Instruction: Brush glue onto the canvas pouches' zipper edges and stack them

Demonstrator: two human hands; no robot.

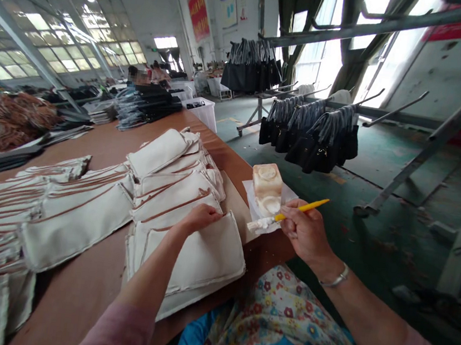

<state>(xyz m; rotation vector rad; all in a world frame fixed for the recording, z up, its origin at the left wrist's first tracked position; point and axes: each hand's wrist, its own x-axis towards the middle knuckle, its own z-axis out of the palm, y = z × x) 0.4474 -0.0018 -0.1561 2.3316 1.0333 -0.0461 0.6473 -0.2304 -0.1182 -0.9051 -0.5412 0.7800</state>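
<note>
My right hand (307, 232) is closed round a paintbrush with a yellow handle (314, 205). White paste coats its bristles (260, 225), which point left over a white sheet. Just beyond stands a squarish plastic tub (267, 181), with whitish paste at its near opening. My left hand (202, 218) has its fingers curled at the upper edge of the nearest cream pouch (207, 256), seemingly pinching it; the fingertips are partly hidden. Under and behind that pouch lie several more cream pouches (177, 194) with brown edges, overlapping in a row.
More cream pouches (77, 221) lie in overlapping rows on the left of the brown table (86, 283). Dark stacked pieces (150, 104) and a brown heap (5, 122) sit farther back. Black bags (322, 144) hang from a metal rack at right. People work in the distance.
</note>
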